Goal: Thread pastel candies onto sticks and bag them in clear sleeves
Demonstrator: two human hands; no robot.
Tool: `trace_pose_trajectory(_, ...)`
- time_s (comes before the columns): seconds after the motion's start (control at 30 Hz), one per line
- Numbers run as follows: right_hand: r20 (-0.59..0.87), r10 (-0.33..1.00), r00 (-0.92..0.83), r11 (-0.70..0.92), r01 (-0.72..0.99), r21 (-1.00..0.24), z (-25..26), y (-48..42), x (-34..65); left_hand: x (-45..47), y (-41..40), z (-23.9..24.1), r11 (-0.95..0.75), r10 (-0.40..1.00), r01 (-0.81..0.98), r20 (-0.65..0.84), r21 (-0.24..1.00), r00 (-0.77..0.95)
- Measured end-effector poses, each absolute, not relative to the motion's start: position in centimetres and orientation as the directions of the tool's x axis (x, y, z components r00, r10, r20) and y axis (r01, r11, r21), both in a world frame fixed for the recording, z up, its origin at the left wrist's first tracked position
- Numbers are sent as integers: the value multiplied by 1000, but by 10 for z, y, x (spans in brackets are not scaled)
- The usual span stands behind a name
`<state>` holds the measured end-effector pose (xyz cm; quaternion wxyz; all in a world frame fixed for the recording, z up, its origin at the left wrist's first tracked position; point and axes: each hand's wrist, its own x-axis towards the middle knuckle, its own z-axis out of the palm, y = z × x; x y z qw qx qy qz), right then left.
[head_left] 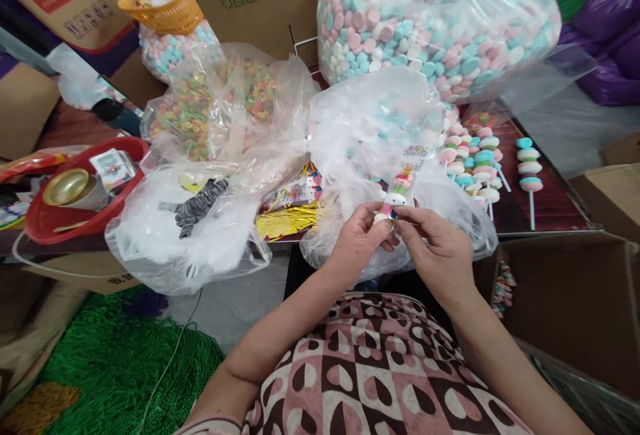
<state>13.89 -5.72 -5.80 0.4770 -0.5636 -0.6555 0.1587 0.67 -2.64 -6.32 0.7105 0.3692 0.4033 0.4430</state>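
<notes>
My left hand and my right hand meet in front of me, both pinched on a candy skewer in a clear wrapper that stands upright between the fingertips. The skewer holds pink, white and green sweets and has a printed label near its top. Just behind my hands lies a crumpled clear bag of pale blue and white sweets. To the right of it, several finished candy skewers lie on the dark table. A bundle of gold twist ties lies left of my hands.
A huge bag of pink, blue and white sweets fills the back. Bags of ring-shaped sweets and white stuff sit at left, beside a red basket with tape. An open cardboard box is at right. Green netting covers the floor.
</notes>
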Motion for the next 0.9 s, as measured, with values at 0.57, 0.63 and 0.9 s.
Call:
trace_pose_trajectory(0.57,264,937,230,116,509,-853,-72,-55,143,6,-28,-58,490,841,-323,-340,810,421)
trace_pose_trajectory(0.63,233,941,245,97,466,-880,-73,-56,143,7,-27,-59,486,845,-316,-346,815,407)
trace_pose_trajectory(0.9,205,940,273,81,407,-910,-80,-59,140,12,-28,-64,448,871,-318,-327,836,366)
